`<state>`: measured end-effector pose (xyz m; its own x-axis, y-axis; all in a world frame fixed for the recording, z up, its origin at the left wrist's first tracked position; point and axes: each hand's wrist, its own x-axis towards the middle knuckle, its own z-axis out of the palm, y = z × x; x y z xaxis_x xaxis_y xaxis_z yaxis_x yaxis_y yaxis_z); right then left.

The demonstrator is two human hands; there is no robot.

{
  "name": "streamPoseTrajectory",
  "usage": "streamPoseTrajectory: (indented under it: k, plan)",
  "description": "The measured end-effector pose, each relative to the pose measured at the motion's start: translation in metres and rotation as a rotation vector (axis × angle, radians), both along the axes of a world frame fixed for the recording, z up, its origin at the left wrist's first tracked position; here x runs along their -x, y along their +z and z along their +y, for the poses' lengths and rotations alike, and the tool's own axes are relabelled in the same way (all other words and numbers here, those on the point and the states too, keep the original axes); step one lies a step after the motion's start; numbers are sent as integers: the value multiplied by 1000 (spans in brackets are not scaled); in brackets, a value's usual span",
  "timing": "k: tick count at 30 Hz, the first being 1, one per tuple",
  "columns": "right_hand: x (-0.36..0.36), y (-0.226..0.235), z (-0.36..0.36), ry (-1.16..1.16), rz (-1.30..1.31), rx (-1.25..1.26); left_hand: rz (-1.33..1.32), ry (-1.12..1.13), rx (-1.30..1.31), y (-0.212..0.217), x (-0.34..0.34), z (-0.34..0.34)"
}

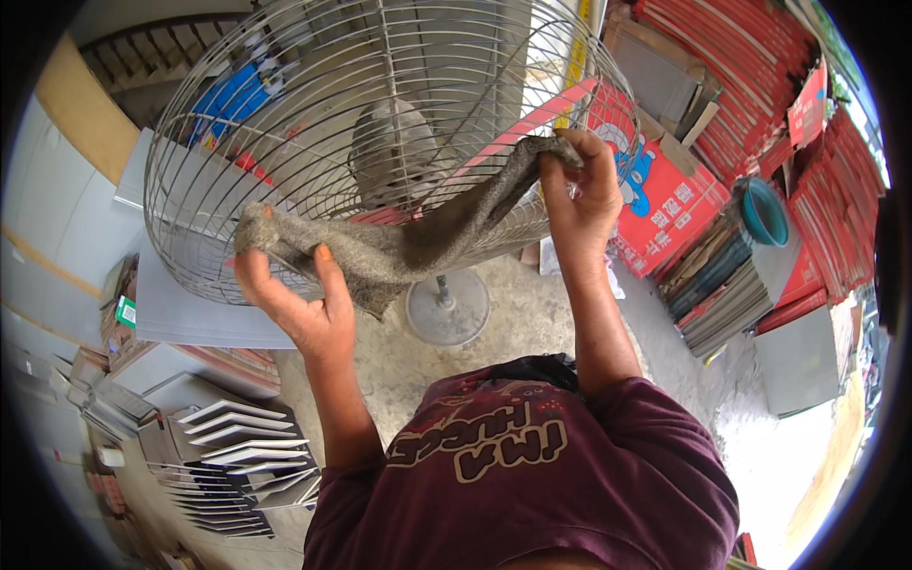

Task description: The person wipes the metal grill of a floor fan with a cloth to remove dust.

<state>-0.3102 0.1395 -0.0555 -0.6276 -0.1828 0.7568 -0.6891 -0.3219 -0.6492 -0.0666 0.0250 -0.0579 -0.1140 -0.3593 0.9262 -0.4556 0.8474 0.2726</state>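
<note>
A dirty grey-brown rag [380,249] stretches between my two hands, sagging in the middle. My left hand [309,299] grips its left end, fingers partly behind the cloth and thumb in front. Higher up, my right hand [584,190] pinches the bunched right end between thumb and fingers. Right behind the rag stands a large pedestal fan with a round wire cage [313,123]; its grey motor housing [391,142] shows through the wires. Whether the rag touches the cage I cannot tell. The fan's round grey base [448,318] rests on the concrete floor.
Red printed cartons [665,204] and stacked flat red boards [722,76] fill the right side, with a teal basin [765,211] among them. Grey sheets [199,304] lie at the left, above a rack of upright white-edged panels [252,446]. A staircase railing [157,52] rises behind.
</note>
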Motion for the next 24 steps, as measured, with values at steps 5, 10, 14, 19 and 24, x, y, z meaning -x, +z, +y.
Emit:
streamPoseTrajectory:
  k: [5,10,14,19,24]
  plan:
    - [13,-3,10,147,-325,145,56,-43,-37,-7,-5,-1]
    - [20,-8,1,38,-296,141,84,-128,-40,-1,3,5]
    - [11,-4,-2,-87,-119,57,99,-158,-54,0,3,4]
    - [-6,14,-1,-94,-20,34,113,-149,-42,4,6,4]
    - [-22,26,-2,-77,126,-40,129,-124,-41,5,6,4]
